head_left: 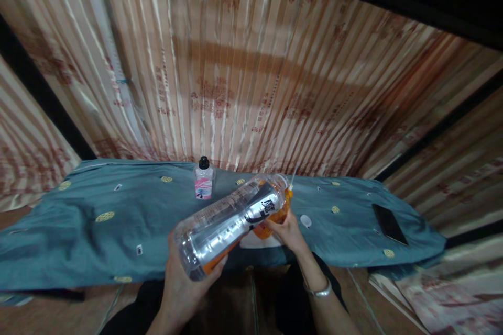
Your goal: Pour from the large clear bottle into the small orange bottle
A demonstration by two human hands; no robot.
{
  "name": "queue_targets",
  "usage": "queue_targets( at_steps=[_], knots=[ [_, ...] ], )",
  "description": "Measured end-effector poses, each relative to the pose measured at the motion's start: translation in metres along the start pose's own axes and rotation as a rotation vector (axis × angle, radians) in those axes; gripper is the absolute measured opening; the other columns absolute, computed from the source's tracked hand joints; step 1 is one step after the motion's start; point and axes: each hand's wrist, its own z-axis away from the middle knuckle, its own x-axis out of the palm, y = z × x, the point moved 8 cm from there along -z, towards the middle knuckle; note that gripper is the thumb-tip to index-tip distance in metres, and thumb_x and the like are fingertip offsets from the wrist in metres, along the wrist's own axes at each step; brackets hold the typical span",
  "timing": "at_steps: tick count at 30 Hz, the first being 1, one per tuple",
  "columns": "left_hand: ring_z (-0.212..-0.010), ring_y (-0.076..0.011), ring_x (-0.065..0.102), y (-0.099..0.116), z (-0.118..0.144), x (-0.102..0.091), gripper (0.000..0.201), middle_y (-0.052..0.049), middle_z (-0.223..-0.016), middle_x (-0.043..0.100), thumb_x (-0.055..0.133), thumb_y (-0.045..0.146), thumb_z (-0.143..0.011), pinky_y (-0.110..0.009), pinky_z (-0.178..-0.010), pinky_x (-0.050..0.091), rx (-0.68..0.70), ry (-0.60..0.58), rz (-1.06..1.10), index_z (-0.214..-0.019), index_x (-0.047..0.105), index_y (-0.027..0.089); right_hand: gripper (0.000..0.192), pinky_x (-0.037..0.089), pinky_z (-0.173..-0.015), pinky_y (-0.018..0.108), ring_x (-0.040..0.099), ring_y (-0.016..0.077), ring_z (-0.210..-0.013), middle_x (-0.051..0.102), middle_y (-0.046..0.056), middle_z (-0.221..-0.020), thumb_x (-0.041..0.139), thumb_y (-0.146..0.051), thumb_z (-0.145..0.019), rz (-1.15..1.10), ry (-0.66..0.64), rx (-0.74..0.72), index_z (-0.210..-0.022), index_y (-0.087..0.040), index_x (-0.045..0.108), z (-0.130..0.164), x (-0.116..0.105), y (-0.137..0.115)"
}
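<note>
My left hand (188,282) is wrapped round the lower end of a large clear plastic bottle (231,225) with a silver and orange label. That bottle is tilted, its mouth up and to the right. My right hand (288,230) is closed on a smaller orange bottle (281,213), partly hidden behind the large one. The large bottle's mouth is close to the top of the orange bottle; whether they touch I cannot tell. A thin pale stick or tube (294,175) rises by the orange bottle's top. Beneath the orange bottle lies a flat white piece (260,241).
A small clear bottle (203,183) with a black cap and pink label stands upright on the teal patterned cloth (129,220). A small white disc (305,221) lies right of my hand. Farther right rests a dark phone (390,224). Striped curtains (236,73) hang behind.
</note>
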Motion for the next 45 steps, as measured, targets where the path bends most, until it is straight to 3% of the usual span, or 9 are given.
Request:
queue_targets(
  at_steps=[19, 24, 31, 39, 45],
  knots=[
    [-0.1, -0.0295, 0.066, -0.013, -0.004, -0.002, 0.088, -0.014, -0.112, 0.064, 0.08, 0.052, -0.054, -0.051, -0.092, 0.052, -0.002, -0.038, -0.035, -0.125, 0.04, 0.018, 0.058, 0.051, -0.094, 0.046, 0.068, 0.0299, -0.102, 0.072, 0.009, -0.108, 0.086, -0.036, -0.057, 0.071, 0.012, -0.005, -0.104, -0.019, 0.057, 0.0, -0.003, 0.001],
    [-0.105, -0.0292, 0.063, -0.009, -0.002, -0.002, 0.088, -0.014, -0.119, 0.061, 0.079, 0.051, -0.057, -0.053, -0.097, 0.049, 0.005, -0.023, -0.018, -0.128, 0.038, 0.02, 0.056, 0.053, -0.093, 0.045, 0.069, 0.0292, -0.1, 0.074, 0.007, -0.106, 0.086, -0.037, -0.056, 0.051, 0.011, -0.022, -0.102, -0.021, 0.059, 0.001, -0.001, -0.005],
    [-0.099, -0.0283, 0.066, -0.013, -0.004, -0.003, 0.086, -0.013, -0.113, 0.064, 0.08, 0.05, -0.055, -0.05, -0.091, 0.053, 0.014, -0.023, -0.041, -0.126, 0.041, 0.02, 0.055, 0.053, -0.093, 0.045, 0.069, 0.0284, -0.099, 0.074, 0.007, -0.105, 0.085, -0.036, -0.058, 0.049, -0.01, -0.023, -0.104, -0.021, 0.058, 0.001, 0.0, -0.004],
    [-0.099, -0.0272, 0.065, -0.002, 0.001, -0.001, 0.083, -0.011, -0.112, 0.064, 0.078, 0.051, -0.058, -0.049, -0.093, 0.051, 0.006, -0.012, -0.024, -0.125, 0.041, 0.021, 0.056, 0.054, -0.092, 0.045, 0.07, 0.0291, -0.098, 0.074, 0.007, -0.104, 0.086, -0.034, -0.056, 0.066, 0.023, -0.017, -0.103, -0.02, 0.059, 0.001, -0.002, -0.005],
    [-0.101, -0.0279, 0.066, -0.009, -0.004, -0.004, 0.084, -0.012, -0.114, 0.064, 0.081, 0.047, -0.055, -0.046, -0.09, 0.055, 0.058, -0.012, -0.034, -0.125, 0.043, 0.02, 0.057, 0.053, -0.093, 0.045, 0.07, 0.0279, -0.098, 0.074, 0.006, -0.105, 0.086, -0.036, -0.057, 0.029, 0.0, -0.019, -0.105, -0.02, 0.059, 0.001, -0.001, -0.003]
  ],
)
